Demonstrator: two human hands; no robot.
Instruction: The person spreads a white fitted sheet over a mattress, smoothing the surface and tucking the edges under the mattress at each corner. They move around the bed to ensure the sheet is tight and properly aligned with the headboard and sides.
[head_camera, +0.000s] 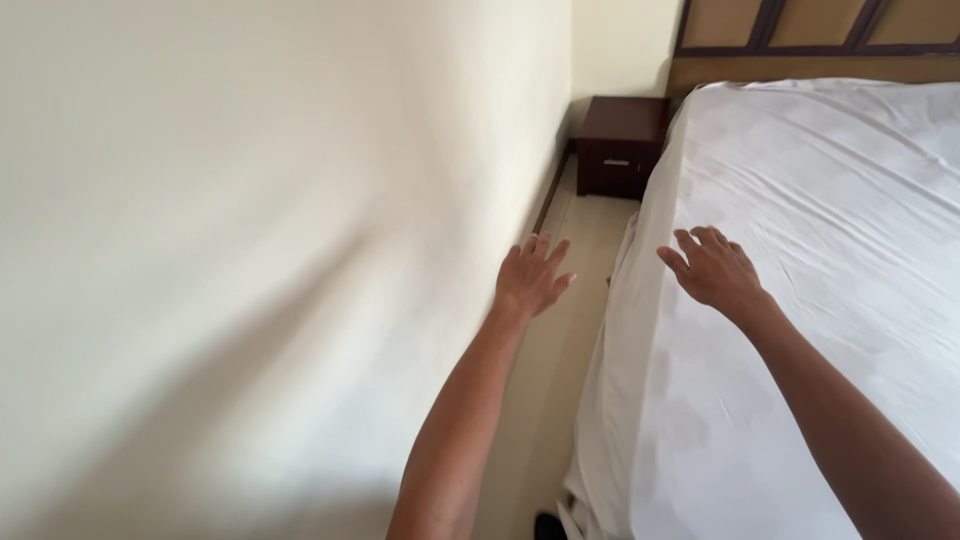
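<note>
Bedroom, white bed (840, 200) by wall: left hand (530, 278) and right hand (715, 268) spread wide, holding nothing, hovering at bed edge.

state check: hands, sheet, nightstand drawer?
left hand: open, fingers spread, empty, above the floor gap beside the bed
right hand: open, empty, over the sheet's edge; contact unclear
white sheet: spread over the mattress, creased
dark nightstand: drawer shut, top bare
</note>
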